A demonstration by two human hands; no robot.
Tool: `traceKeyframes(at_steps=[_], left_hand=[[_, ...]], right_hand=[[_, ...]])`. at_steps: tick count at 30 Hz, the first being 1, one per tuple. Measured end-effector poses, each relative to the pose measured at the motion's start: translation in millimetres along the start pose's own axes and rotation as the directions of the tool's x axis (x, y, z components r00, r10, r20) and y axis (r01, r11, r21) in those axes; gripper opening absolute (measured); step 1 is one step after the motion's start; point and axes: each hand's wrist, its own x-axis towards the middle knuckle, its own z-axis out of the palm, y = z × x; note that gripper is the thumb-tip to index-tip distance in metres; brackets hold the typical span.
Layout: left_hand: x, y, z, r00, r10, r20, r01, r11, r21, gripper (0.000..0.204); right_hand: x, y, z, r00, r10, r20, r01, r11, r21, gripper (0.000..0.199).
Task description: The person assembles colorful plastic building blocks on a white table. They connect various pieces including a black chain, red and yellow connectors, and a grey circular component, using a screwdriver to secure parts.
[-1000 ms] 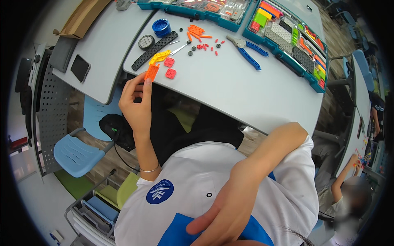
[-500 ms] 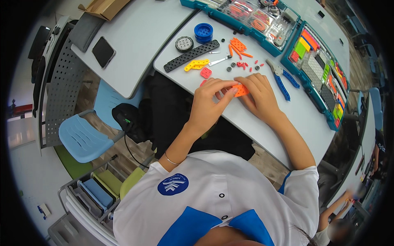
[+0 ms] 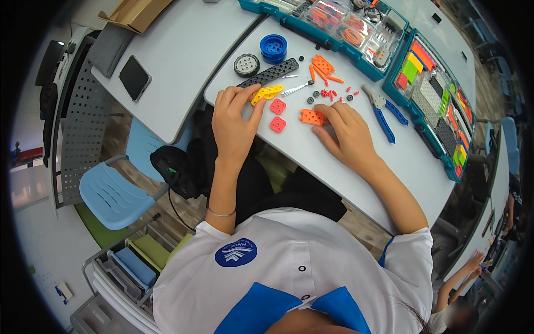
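My left hand [image 3: 231, 119] reaches to the yellow angled beams [image 3: 266, 94], thumb and index finger closed about their near left end. A long black perforated beam [image 3: 273, 72] lies just beyond, partly behind my fingers. My right hand [image 3: 347, 131] grips a small orange perforated plate [image 3: 310, 116] by its right end, low over the table. Between my hands lie two red square plates, an upper one [image 3: 277, 106] and a lower one [image 3: 277, 124]. Farther off are an orange plate [image 3: 322, 64], orange rods [image 3: 320, 74], small red pins [image 3: 328, 93] and a silver tool [image 3: 297, 88].
Blue-handled pliers [image 3: 384, 114] lie right of my right hand. Teal cases [image 3: 334, 42] of sorted parts line the far and right sides. A grey wheel [image 3: 246, 65] and blue hubs [image 3: 273, 49] stand at the far left. A phone [image 3: 134, 78] rests on the adjoining table.
My left hand has let go of the orange plate and moved left to the yellow beams. My right hand keeps the plate, now lower and slightly left. Both red plates are uncovered.
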Motion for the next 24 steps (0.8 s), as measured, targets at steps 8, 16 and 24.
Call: traceKeyframes(at_steps=[8,16,24], left_hand=[[0.6,9.8,5.8,1.000,0.002,0.002,-0.001,0.997,-0.083,0.024],[-19.3,1.2,-3.3,0.999,0.033,0.001,-0.033,0.996,-0.079,0.021],[-4.7,-19.1,-16.1,0.989,-0.080,-0.126,0.097,0.987,0.129,0.028]], right_hand=[[7.9,-7.8,6.0,0.991,-0.078,0.109,0.076,0.997,0.023,0.040],[7.2,-5.0,6.4,0.995,-0.054,0.081,0.048,0.996,0.076,0.041],[2.6,-15.9,1.5,0.983,-0.165,0.081,0.167,0.986,-0.022,0.046]])
